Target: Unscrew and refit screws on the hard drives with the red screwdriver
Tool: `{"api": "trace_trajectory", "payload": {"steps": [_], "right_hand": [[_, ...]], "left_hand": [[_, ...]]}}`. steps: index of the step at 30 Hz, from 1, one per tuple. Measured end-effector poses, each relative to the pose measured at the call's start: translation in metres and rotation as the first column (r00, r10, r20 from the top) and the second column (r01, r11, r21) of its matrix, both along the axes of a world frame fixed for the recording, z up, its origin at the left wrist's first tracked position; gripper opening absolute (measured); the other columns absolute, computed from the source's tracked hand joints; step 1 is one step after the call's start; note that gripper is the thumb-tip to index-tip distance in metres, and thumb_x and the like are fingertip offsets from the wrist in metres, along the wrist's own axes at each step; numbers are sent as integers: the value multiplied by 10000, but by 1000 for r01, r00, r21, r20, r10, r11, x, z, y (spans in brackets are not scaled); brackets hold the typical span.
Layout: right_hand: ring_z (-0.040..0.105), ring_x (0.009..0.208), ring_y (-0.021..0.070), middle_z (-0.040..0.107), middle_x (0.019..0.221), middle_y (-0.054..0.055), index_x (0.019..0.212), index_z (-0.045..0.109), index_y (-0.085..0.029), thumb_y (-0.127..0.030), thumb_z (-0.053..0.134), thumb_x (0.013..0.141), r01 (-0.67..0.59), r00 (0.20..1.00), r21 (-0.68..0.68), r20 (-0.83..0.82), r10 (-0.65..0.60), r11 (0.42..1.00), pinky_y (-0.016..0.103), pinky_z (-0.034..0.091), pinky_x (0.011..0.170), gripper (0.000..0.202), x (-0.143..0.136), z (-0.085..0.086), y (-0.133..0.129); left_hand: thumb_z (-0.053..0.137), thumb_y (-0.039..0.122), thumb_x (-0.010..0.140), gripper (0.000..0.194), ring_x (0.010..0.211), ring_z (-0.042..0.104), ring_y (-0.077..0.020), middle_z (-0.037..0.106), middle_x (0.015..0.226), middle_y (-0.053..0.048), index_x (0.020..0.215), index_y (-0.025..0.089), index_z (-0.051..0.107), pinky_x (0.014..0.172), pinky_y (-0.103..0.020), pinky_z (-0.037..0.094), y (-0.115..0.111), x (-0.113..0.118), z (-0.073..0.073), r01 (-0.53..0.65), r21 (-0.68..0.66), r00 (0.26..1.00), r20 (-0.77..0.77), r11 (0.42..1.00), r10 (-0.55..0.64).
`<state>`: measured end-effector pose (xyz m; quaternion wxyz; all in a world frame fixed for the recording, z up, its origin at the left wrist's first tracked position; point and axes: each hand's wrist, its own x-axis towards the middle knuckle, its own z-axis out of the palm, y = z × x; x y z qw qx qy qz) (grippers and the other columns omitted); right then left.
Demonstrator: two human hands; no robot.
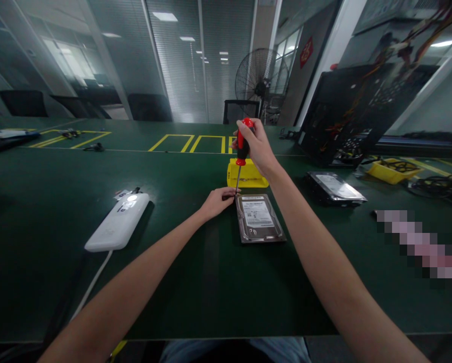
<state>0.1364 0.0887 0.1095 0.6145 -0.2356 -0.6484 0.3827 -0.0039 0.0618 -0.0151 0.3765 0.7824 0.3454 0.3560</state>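
Note:
My right hand (259,146) is wrapped around the red and black handle of a screwdriver (243,143). The screwdriver stands nearly upright, its tip down at the far left corner of a hard drive (258,219). That drive lies flat on the green table, its white label facing up. At the same corner is my left hand (218,201), its fingers closed together beside the tip. What they pinch there, if anything, is too small to make out. Just behind the drive sits a yellow tray (248,174) with small bits in it, partly hidden by the screwdriver.
A white power bank (120,222) with a cable lies to the left. On the right are a second hard drive (335,188), a yellow bin (394,170) of cables and a black computer case (342,116). Yellow tape outlines (206,137) mark the table's far side.

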Motion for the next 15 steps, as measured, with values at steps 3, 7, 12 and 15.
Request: {"api": "trace_trajectory", "payload": {"steps": [3,7,12,15], "right_hand": [[533,650,89,500,857,0,1049,366,-247,-544,576,751,2,1000,-17,15,-1,1000,258,481,641,470,0,2,-4],[508,625,96,479,793,-8,1117,343,-265,-589,533,759,21,996,1,90,-21,1000,272,475,640,519,-1,3,-10],[502,628,99,472,829,8,1177,321,-280,-671,387,789,36,988,15,147,-38,999,283,469,625,555,1,3,-9],[529,674,109,468,850,14,1209,307,-284,-672,298,821,20,989,8,146,-21,1000,291,480,640,549,3,1,-5]], "left_hand": [[505,120,795,327,1035,593,-173,633,1125,-105,1111,107,588,946,-353,444,0,1,0,3,-6,1000,7,1000,-3],[504,113,793,316,1039,592,-171,629,1134,-99,1096,120,594,946,-358,443,-1,1,2,1,-15,1000,2,1000,-1],[503,135,804,324,1048,587,-167,623,1146,-97,1117,126,584,946,-350,443,-1,0,3,0,-9,1000,-20,1000,0],[503,143,807,321,1055,580,-166,621,1146,-89,1116,134,587,954,-352,436,-2,-1,3,2,3,1000,-28,1000,-2]]}}
